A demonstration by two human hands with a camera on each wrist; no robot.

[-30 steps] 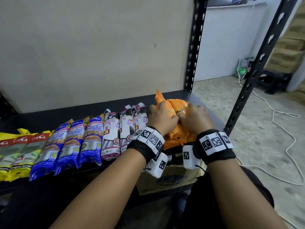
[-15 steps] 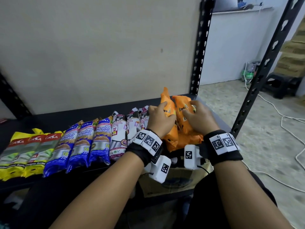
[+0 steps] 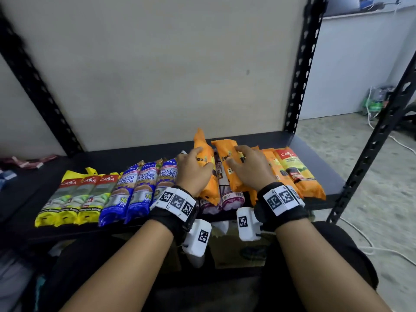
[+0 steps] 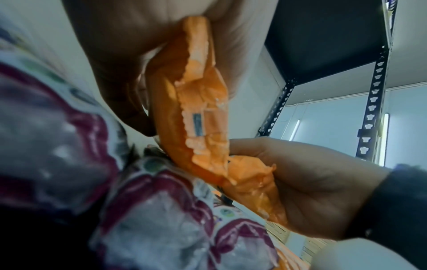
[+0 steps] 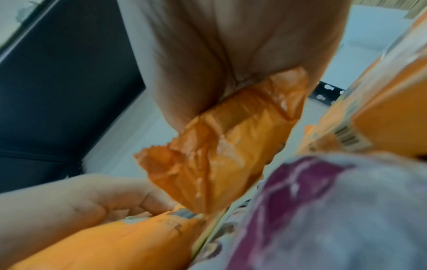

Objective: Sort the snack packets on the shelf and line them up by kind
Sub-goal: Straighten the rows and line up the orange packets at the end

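Note:
On the black shelf (image 3: 315,154) lie three yellow packets (image 3: 74,199), three blue packets (image 3: 139,188), purple-and-white packets (image 3: 227,199) and two orange packets (image 3: 295,174), from left to right. My left hand (image 3: 198,163) grips one orange packet (image 3: 206,181) tilted on its edge. My right hand (image 3: 238,161) grips a second orange packet (image 3: 225,152). Both held packets hang over the purple-and-white packets, which they partly hide. The left wrist view shows my fingers (image 4: 115,82) curled round the orange packet (image 4: 198,82). In the right wrist view my palm (image 5: 231,54) wraps the other orange packet (image 5: 231,137).
Black slotted uprights (image 3: 299,86) stand at the shelf's right corners, with a beige back panel (image 3: 157,75) behind. A cardboard box (image 3: 236,255) sits under the shelf. Cables (image 3: 382,251) lie on the floor to the right. Small red and blue items (image 3: 27,162) lie at the far left.
The bunched orange pile has come apart: two orange packets now lie flat at the right end, and each hand holds one orange packet over the purple-and-white ones.

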